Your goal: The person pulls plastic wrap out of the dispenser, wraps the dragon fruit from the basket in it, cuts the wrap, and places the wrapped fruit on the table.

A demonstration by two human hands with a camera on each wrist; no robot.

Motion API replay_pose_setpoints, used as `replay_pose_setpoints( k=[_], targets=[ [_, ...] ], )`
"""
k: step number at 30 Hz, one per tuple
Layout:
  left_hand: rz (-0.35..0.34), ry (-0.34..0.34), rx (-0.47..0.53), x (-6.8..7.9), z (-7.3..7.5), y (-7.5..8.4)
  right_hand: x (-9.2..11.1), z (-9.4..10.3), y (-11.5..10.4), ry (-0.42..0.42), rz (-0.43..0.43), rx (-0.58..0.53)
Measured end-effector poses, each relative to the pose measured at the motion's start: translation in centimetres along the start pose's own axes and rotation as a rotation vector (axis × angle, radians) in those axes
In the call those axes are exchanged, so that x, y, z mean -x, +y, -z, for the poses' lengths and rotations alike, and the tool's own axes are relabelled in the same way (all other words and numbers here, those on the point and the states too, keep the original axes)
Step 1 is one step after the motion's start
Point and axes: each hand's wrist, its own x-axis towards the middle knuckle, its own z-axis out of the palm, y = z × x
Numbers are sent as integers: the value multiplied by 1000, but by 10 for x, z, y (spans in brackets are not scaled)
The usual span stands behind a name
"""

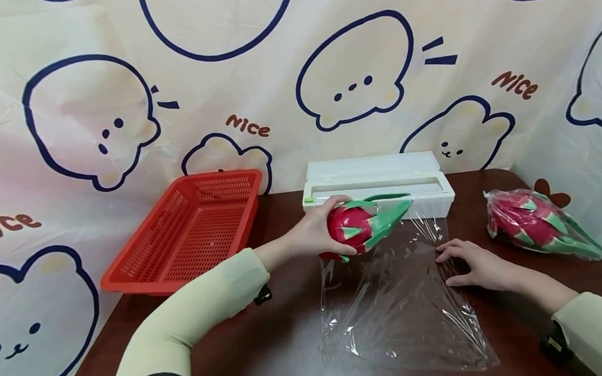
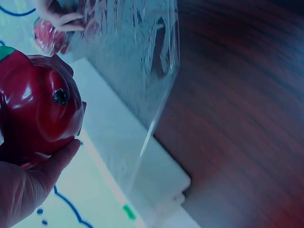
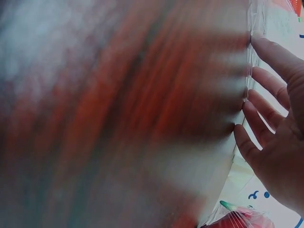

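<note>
My left hand [image 1: 314,231] grips a red dragon fruit [image 1: 352,224] with green leaf tips, holding it above the sheet of plastic wrap [image 1: 387,321]. In the left wrist view, the smooth red end of that dragon fruit [image 2: 40,102] faces the camera, thumb along its side. The clear sheet spreads over the brown table from the white wrap dispenser [image 1: 375,175]. My right hand [image 1: 473,265] rests at the sheet's right edge with spread fingers, and the right wrist view shows the fingertips [image 3: 251,97] touching along that edge.
A red plastic basket [image 1: 195,240] stands at the left on the brown table [image 1: 269,339]. Another dragon fruit [image 1: 538,219], covered in clear wrap, lies at the right. Behind the table hangs a cream cloth [image 1: 274,92] printed with cartoon bears.
</note>
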Motion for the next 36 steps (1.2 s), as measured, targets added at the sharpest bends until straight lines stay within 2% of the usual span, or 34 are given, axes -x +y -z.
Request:
replay_pose_setpoints(
  k=[6,16,26,29,36],
  targets=[
    [-3,-54,-1,-12,-19,0,0,1,0,-2,5,0],
    [44,-112,-83,-15,-47,2,1,1,1,8,13,3],
    [79,-174,-142,-17,-58,-5,-1,1,1,3,3,-7],
    [102,-169,-162,-16,-60,-6,0,0,0,-2,3,-14],
    [218,-142,-195,-19,-64,-2,2,2,-2,7,13,16]
  ],
)
